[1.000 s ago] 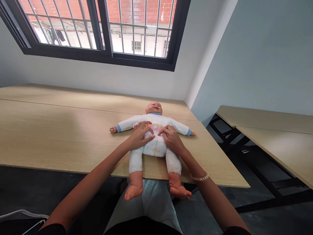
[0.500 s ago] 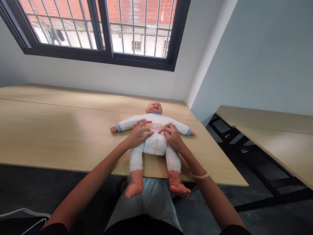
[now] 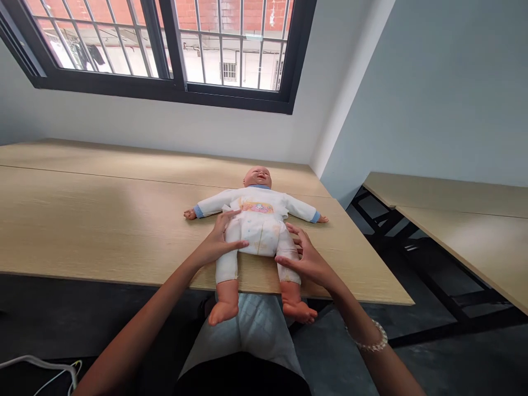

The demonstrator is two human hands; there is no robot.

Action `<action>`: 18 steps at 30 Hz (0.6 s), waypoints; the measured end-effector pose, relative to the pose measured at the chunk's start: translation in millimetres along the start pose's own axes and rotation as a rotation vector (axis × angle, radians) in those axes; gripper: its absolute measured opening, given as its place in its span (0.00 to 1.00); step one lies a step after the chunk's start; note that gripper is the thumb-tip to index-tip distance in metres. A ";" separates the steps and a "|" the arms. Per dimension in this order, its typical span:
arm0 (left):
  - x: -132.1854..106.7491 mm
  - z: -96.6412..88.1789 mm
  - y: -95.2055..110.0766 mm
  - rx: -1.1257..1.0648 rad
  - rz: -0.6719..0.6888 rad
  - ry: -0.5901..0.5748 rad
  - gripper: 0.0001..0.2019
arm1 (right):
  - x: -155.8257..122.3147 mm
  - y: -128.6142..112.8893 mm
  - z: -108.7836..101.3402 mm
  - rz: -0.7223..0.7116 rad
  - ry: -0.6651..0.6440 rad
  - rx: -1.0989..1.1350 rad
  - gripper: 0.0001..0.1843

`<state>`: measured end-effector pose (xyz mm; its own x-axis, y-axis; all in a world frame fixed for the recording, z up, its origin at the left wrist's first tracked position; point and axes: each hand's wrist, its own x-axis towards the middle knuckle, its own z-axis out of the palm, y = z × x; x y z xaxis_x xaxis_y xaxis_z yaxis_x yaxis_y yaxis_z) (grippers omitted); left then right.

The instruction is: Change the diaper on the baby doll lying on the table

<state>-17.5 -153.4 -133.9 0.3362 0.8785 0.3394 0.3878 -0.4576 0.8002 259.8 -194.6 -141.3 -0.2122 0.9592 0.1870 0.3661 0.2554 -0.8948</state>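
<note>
A baby doll [image 3: 258,199] lies on its back on the wooden table [image 3: 103,231], head towards the window and bare feet past the near edge. It wears a white top with blue cuffs and white leggings. Around its hips sits a diaper [image 3: 259,236] with a coloured print at the waistband. My left hand [image 3: 220,239] rests at the doll's hip on the left side, thumb and fingers apart. Over the thigh on the right side is my right hand [image 3: 304,256], its fingers spread and curved around the leg.
A barred window [image 3: 173,49] is in the wall behind the table. Another wooden table [image 3: 462,231] with black legs stands to the right, across a gap. A white cable or tube [image 3: 41,360] shows at the lower left.
Both hands have left the front of the doll's belly and moved outward and down to its hip and thigh. More of the diaper's printed waistband now shows. The view has shifted slightly.
</note>
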 end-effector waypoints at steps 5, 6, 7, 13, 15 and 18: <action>-0.5 -14.5 -2.3 -0.028 0.022 -0.183 0.38 | 3.0 3.7 1.3 -0.033 0.026 -0.049 0.38; 1.1 -18.5 -2.6 -0.027 0.027 -0.209 0.37 | 5.3 4.7 0.1 -0.041 0.021 -0.040 0.37; 2.5 -21.9 -2.6 -0.025 0.030 -0.229 0.36 | 7.2 5.3 -1.2 -0.049 0.011 -0.029 0.37; 0.5 -19.7 5.1 0.050 0.009 -0.211 0.36 | 13.8 0.6 1.1 -0.005 0.032 -0.102 0.43; -1.0 -12.8 10.5 0.126 -0.026 -0.168 0.38 | 17.3 -2.4 6.9 0.026 0.064 -0.170 0.44; 1.2 -2.4 19.5 0.228 -0.071 -0.114 0.39 | 24.0 -5.8 17.0 -0.012 0.085 -0.275 0.44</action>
<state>-11.5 -160.9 -116.7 0.3906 0.8942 0.2187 0.5926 -0.4261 0.6835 237.2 -175.1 -138.6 -0.1456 0.9596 0.2407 0.5982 0.2791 -0.7511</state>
